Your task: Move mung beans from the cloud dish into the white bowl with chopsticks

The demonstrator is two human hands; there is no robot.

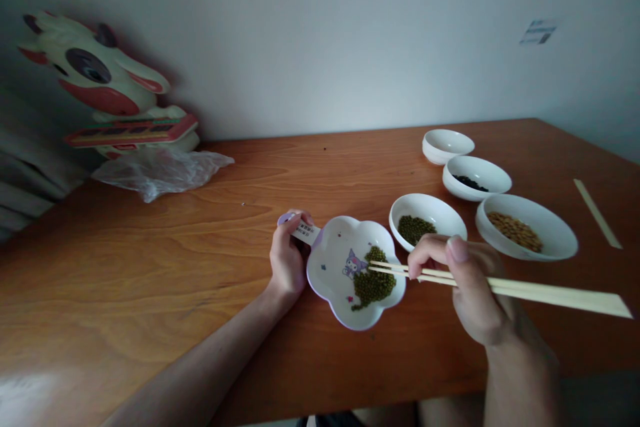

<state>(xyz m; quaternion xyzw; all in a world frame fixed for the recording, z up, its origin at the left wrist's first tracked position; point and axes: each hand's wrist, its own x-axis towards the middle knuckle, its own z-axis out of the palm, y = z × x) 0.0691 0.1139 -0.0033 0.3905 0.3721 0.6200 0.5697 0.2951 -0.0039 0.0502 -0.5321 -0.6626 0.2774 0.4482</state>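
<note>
My left hand (290,255) is closed round the short handle of a white flower-shaped bowl (333,247) with a purple rim and a cartoon figure printed inside. Green mung beans (376,280) lie heaped along the right side of that bowl. With my right hand (470,287) I grip a pair of wooden chopsticks (545,292), their tips among the beans. Just behind my right fingers stands a round white bowl (450,211) with more mung beans (415,228) in it; my hand covers part of its near rim.
Right of it, a white bowl (555,230) holds tan seeds or nuts (515,230). Behind are a bowl (493,177) with dark beans (470,181) and another white bowl (447,140). A pale strip (597,213) lies far right. A cow toy (110,80) and plastic bag (170,170) sit back left.
</note>
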